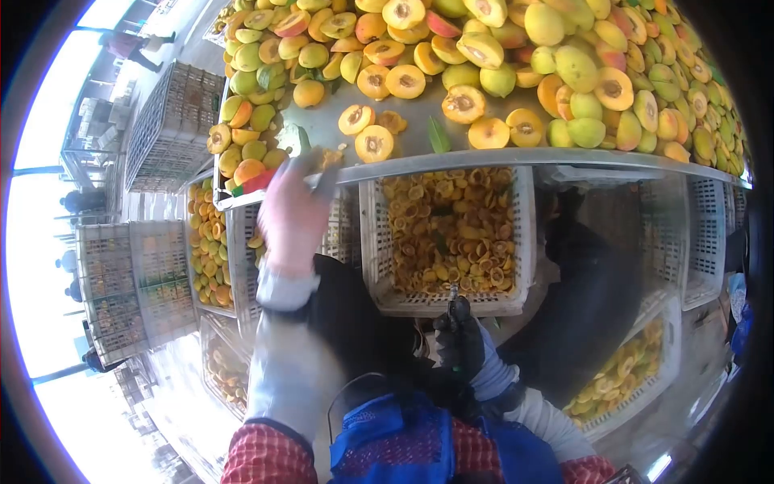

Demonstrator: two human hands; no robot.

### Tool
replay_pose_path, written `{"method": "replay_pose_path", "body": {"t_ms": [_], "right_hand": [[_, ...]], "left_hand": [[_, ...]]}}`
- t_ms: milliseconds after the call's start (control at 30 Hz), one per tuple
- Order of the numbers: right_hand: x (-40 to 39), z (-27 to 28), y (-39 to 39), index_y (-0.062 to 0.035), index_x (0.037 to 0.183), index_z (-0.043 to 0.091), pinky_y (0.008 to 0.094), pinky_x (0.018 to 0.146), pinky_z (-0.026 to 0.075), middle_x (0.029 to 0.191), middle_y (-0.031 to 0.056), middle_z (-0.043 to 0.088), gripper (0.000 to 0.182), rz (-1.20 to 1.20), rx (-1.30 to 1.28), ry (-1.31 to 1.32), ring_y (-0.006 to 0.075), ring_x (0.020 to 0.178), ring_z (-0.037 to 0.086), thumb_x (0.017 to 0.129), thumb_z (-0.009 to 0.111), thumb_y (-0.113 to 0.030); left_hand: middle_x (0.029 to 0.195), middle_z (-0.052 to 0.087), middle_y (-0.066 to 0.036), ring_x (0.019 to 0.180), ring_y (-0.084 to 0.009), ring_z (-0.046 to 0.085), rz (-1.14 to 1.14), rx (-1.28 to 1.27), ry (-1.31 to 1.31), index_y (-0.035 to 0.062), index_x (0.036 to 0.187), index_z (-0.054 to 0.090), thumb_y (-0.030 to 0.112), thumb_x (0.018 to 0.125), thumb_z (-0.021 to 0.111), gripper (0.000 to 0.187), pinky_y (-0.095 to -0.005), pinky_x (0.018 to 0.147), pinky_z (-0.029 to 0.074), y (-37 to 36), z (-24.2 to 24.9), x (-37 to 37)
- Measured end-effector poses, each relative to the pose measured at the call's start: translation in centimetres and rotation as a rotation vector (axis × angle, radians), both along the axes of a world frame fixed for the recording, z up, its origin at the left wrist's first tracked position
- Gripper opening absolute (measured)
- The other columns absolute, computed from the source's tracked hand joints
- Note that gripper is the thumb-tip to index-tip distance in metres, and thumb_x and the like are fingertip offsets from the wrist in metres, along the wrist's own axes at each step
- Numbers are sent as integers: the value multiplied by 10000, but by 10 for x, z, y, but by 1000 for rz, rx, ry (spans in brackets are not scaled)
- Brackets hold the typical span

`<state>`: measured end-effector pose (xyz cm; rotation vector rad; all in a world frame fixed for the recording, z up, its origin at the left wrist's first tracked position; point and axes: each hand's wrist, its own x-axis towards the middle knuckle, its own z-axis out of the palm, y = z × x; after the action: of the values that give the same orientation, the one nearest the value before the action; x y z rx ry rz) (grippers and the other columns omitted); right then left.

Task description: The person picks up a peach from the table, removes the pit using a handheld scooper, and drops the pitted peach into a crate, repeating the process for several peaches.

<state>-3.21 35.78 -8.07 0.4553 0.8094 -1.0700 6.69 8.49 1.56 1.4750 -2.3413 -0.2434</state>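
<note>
Left hand reaches blurred over the table edge — grip unclear; right hand clutches a knife — peaches might roll off.

Brightness: daylight, strong and even over the peaches on the table.
Light source: from the left, where the open background is blown out to white.
Shadows: deep under the table, darkening the floor right of the middle crate.
Blur: the left hand is smeared by motion; the right hand is sharper.
Distortion: heavy fisheye, table edge bowed, crates curved, black corners around a round picture.
</note>
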Motion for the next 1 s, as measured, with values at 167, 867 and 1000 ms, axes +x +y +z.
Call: {"method": "replay_pose_path", "body": {"t_ms": [167, 867, 1000], "right_hand": [[-6, 5, -8, -120, 845, 563, 205, 363, 283, 545, -58, 410, 468, -18, 29, 84, 62, 397, 360, 890, 498, -581], [-11, 40, 6, 39, 1144, 524, 379, 729, 482, 918, 172, 635, 351, 54, -591, 1094, 308, 831, 627, 873, 560, -182], [-10, 44, 18, 28, 1139, 534, 386, 733, 481, 920, 182, 634, 344, 131, -637, 1178, 316, 841, 628, 865, 559, -179]], "left_hand": [[1019, 647, -206, 990, -351, 608, -273, 447, -341, 70, 1228, 521, 390, 816, 629, 532, -411, 847, 479, -57, -25, -86], [905, 582, -22, 828, -85, 520, 48, 1087, 928, 28, 1079, 584, 312, 972, 479, 321, -227, 773, 426, 171, -15, -38], [873, 582, -24, 812, -86, 511, -19, 1162, 825, 16, 1019, 606, 299, 973, 473, 316, -229, 753, 424, 168, -15, -26]]}}
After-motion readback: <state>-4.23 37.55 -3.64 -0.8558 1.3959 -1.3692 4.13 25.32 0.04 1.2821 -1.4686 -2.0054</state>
